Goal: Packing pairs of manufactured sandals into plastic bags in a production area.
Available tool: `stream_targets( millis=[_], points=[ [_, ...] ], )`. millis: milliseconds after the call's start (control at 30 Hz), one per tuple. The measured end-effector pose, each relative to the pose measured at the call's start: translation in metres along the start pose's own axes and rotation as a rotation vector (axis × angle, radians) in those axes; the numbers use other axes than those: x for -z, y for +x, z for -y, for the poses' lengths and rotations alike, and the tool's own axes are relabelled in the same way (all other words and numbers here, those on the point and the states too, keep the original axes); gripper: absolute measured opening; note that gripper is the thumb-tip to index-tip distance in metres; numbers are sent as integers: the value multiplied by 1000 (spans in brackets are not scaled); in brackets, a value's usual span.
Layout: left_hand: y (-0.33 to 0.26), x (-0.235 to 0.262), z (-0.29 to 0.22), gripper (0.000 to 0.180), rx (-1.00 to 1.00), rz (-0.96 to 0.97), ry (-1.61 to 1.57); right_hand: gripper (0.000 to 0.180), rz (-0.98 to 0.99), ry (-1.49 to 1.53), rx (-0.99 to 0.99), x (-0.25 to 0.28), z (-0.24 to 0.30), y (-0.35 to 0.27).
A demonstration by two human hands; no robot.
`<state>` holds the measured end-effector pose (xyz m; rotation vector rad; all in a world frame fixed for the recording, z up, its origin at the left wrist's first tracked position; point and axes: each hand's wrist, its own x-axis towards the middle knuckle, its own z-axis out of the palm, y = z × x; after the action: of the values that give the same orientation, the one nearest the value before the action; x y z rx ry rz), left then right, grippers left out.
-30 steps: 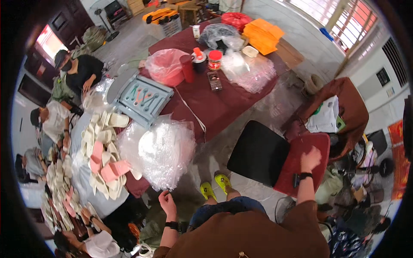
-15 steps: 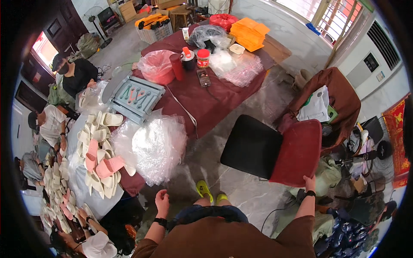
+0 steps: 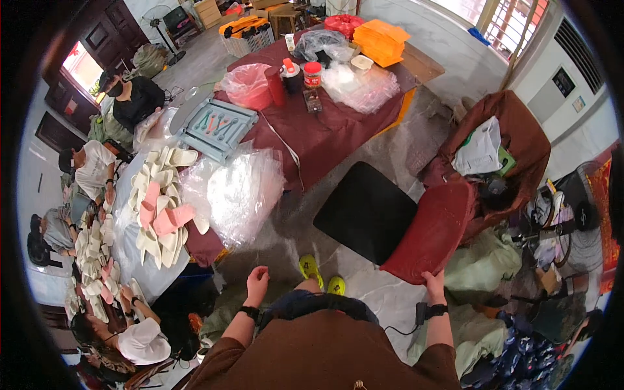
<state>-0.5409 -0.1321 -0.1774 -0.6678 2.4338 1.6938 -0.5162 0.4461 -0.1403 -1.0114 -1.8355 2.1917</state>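
Since a second ago, the right hand [image 3: 433, 285] has dropped from the chair's side to grip the bottom edge of the red chair back [image 3: 432, 231], fingers closed on it. Its black seat [image 3: 365, 211] lies just left of that back, near the maroon table [image 3: 325, 130]. Farther left, the left hand [image 3: 257, 281] hangs loosely curled, holding nothing, near the clear plastic bags [image 3: 237, 192].

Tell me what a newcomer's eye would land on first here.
The red-backed chair with its black seat, gripped at the backrest edge by the right hand, stands out at centre right. Behind it, a maroon-covered table holds plastic bags and jars. At left, pale and pink slippers lie heaped; the left hand hangs free.
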Motion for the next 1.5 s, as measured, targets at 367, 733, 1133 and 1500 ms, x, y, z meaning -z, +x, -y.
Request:
stream_targets(
  millis=[367,733,1133,1500],
  points=[
    [22,-11,-24,21,-134,160,199,70,58,-265,-43,3,0,-100],
    [98,22,-66,22,-239,288,305,61,-35,-1670,-230,-65,75,-113],
    [176,257,72,40,453,587,517,48,307,-1385,42,-361,-1,-8],
    [108,252,155,19,905,-109,-305,46,690,-1576,-3,-472,-21,127]
  ],
)
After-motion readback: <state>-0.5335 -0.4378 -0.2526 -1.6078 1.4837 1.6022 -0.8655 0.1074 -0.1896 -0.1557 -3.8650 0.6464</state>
